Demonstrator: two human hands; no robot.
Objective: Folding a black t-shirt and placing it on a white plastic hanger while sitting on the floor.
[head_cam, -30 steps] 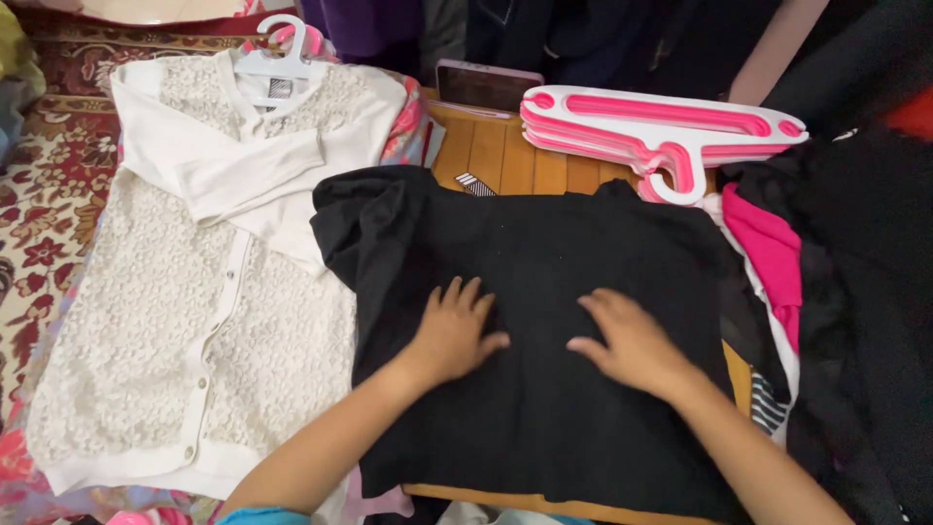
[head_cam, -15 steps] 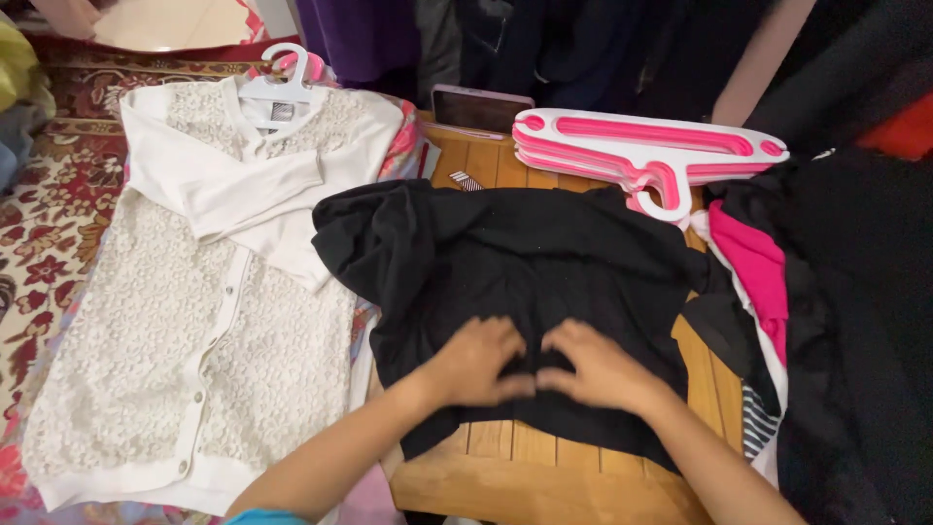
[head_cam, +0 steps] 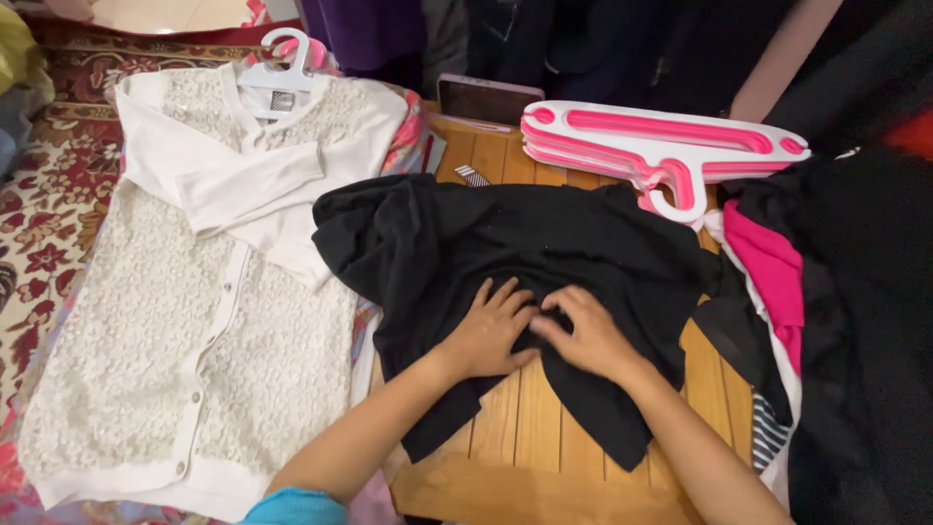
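Since a second ago your hands have slid down from the flat spread and met at the near middle of the black garment, bunching its lower edge and baring wooden slats in front of you. At far left, a red patterned rug carries a white lace cardigan on a white hanger. Your left hand and right hand press the black cloth, fingers touching, pinching gathered fabric. The wooden table shows bare boards near its front edge. Pink hangers lie behind, a phone beside them. Dark clothes crowd the right edge.
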